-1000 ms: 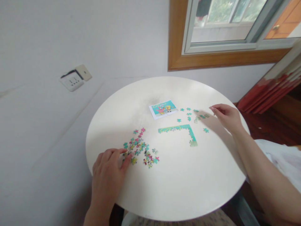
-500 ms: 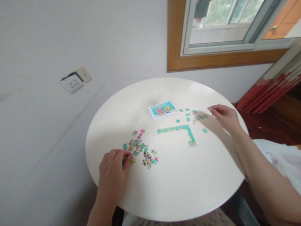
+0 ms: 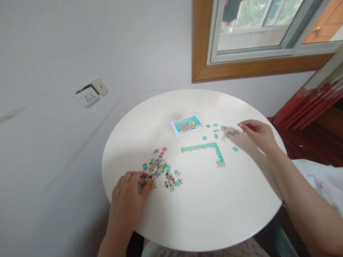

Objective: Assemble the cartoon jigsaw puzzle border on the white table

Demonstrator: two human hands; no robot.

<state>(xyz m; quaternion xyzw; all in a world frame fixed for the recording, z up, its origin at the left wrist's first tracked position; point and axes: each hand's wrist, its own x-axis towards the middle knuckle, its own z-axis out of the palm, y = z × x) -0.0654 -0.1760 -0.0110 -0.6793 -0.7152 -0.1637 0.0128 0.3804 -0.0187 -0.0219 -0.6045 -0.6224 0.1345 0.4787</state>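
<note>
left hand (image 3: pixel 129 192) over the table's (image 3: pixel 214 210) near-left edge; thumb and forefinger part-curled with a small gap, tips at the loose pile of puzzle pieces (image 3: pixel 160 166); can't tell if it grips one; pile sits toward the table's left edge, mixed pink, teal and yellow, with a smaller clump (image 3: pixel 170 182) at its right.

right hand (image 3: pixel 257 134) by the table's right edge; thumb and forefinger brought close together, rest curled; can't tell if a piece is between them; nearest are the scattered teal pieces (image 3: pixel 215 136), between it and the picture card (image 3: pixel 187 125); card lies flat toward the far edge.

joined border strip (image 3: pixel 206 145) mid-table, l-shaped; long run parallel-ish to far edge, short arm from its right end toward the near edge; lone teal piece (image 3: pixel 235 149) right of it, apart.
</note>
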